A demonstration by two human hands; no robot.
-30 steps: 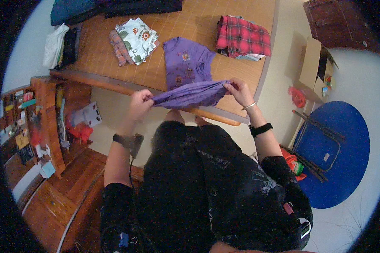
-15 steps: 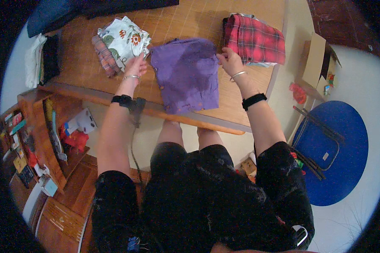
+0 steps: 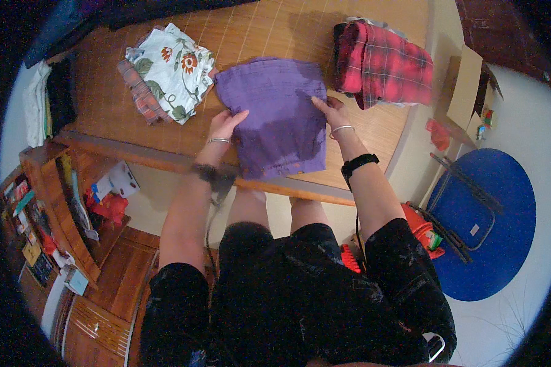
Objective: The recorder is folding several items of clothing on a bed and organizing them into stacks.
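Observation:
A purple shirt (image 3: pixel 275 134), folded into a rough rectangle, lies near the front edge of the mat-topped bed (image 3: pixel 104 110). My left hand (image 3: pixel 225 122) pinches its left edge, thumb on top. At the opposite edge my right hand (image 3: pixel 330 112) holds the shirt the same way. To the left sits a pile with a white floral cloth (image 3: pixel 171 79) and orange plaid cloth (image 3: pixel 138 92); to the right is a stack topped with red plaid cloth (image 3: pixel 389 70).
Dark cloth (image 3: pixel 61 30) and white folded cloth (image 3: pixel 38 101) lie at the left. A wooden shelf unit (image 3: pixel 89 251) with small items stands lower left. A cardboard box (image 3: pixel 462 92) and blue folded round table (image 3: pixel 502 244) are at the right.
The purple shirt, earlier stretched up between my hands over its lower half, lies folded flat. Since half a second ago both hands have moved lower along its sides, the left onto its edge.

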